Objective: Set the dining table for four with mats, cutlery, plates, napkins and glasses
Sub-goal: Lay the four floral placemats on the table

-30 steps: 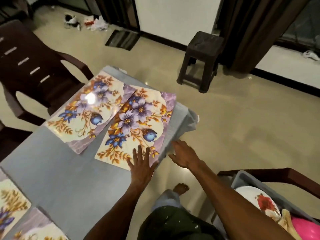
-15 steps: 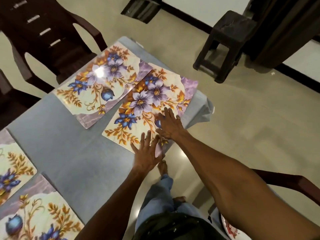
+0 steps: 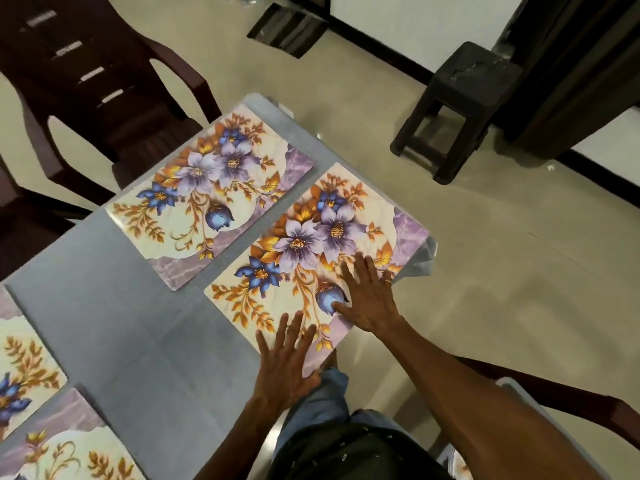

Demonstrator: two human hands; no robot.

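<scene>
Pressing flat with fingers spread, the left hand [image 3: 284,367] lies on the near corner of the nearest floral mat [image 3: 311,258], palm partly on the grey table [image 3: 138,323]. The right hand [image 3: 369,296], also flat and splayed, rests on the same mat further in, its thumb touching a blue bud print; neither hand grips anything. This mat sits at the table's right end, close to the edge. A second mat [image 3: 211,188] lies just beside it, not touching. 2 more mats [image 3: 24,368] show at the left edge. Dark chairs [image 3: 90,81] and a stool [image 3: 453,109] stand around.
</scene>
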